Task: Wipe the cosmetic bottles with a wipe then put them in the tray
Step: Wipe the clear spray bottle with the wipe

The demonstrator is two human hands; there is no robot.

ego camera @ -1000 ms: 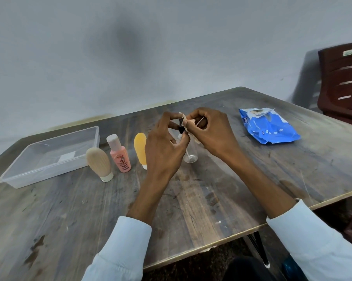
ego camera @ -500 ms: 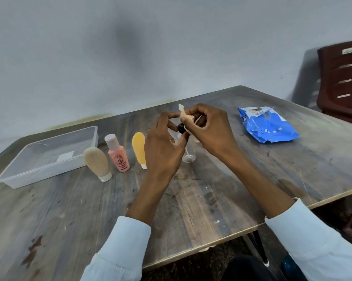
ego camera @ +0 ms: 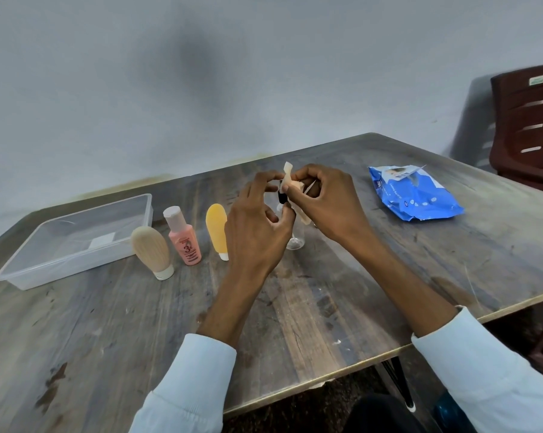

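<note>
Partly hidden by our fingers, a clear bottle (ego camera: 296, 237) with a black cap is gripped by our left hand (ego camera: 257, 226) above the wooden table (ego camera: 295, 307); our right hand (ego camera: 326, 204) pinches a beige wipe (ego camera: 290, 182) against its neck. Since a moment ago the wipe's tip has risen. At nine o'clock waits the clear tray (ego camera: 76, 239), with beige (ego camera: 153, 250), pink (ego camera: 184, 237) and yellow (ego camera: 217, 229) bottles between; at two o'clock lies a blue wipes pack (ego camera: 414, 195).

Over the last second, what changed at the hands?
The wipe worked upward: its free end now sticks up above the fingers. The right hand kept pinching it against the small clear bottle, whose black cap the left hand kept holding. Tray, beige tube, pink bottle, yellow tube and blue wipes pack stayed put.
</note>
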